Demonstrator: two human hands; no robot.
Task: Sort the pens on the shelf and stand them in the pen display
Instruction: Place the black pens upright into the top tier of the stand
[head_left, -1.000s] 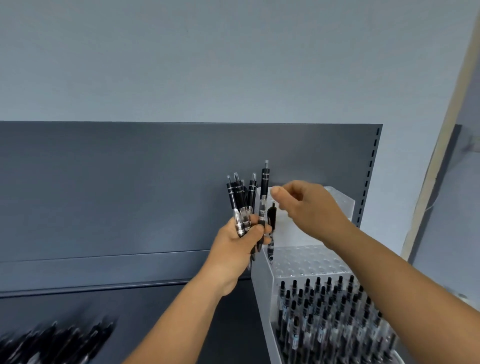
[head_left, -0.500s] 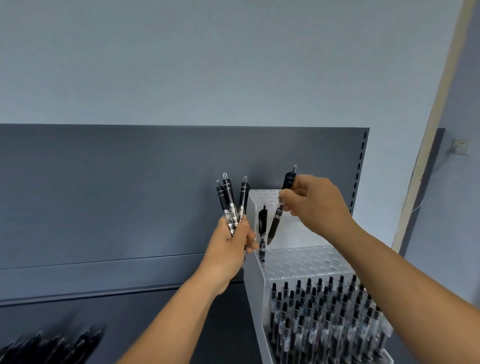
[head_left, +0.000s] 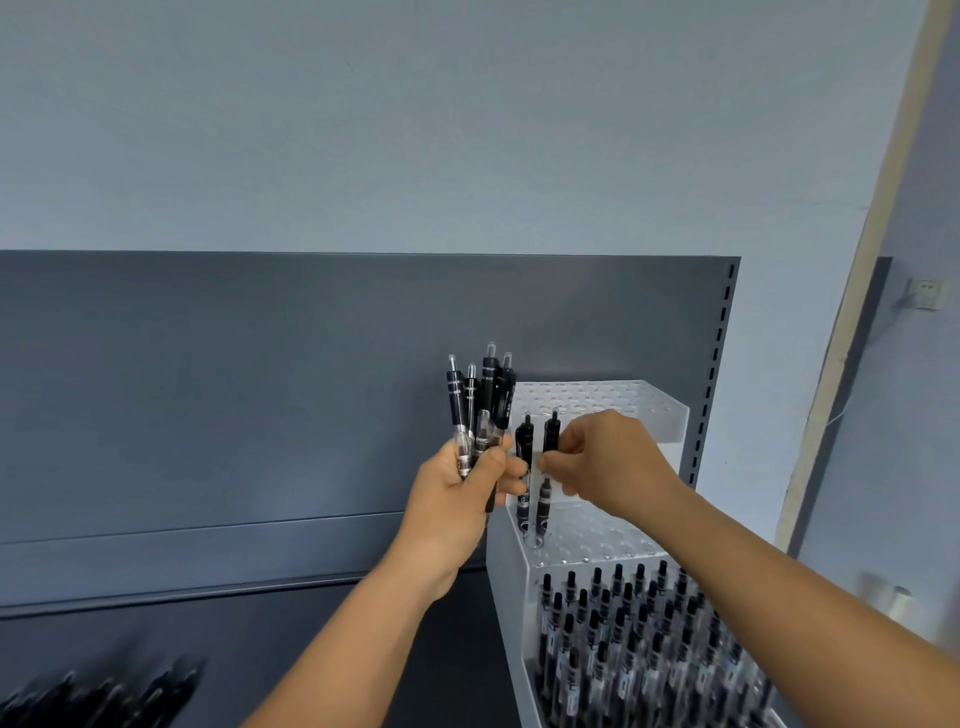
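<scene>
My left hand (head_left: 462, 493) is closed around a bunch of several black pens (head_left: 480, 410), their clicker ends pointing up, just left of the white tiered pen display (head_left: 670, 410). My right hand (head_left: 608, 467) pinches one black pen (head_left: 548, 467) that stands upright in a hole at the left of the display's middle tier. Another black pen (head_left: 523, 467) stands beside it, to its left. The lower tier holds many upright pens (head_left: 623, 639).
A dark grey shelf back panel (head_left: 260, 389) runs behind the hands. Loose black pens (head_left: 104, 696) lie blurred on the shelf at the bottom left. A slotted upright (head_left: 711, 374) edges the panel; a pale wall and a wall socket (head_left: 924, 301) lie to the right.
My right hand took one pen from the left hand's bunch, carried it right and lowered it into a middle-tier hole beside the pen standing there. The left hand stayed beside the display.
</scene>
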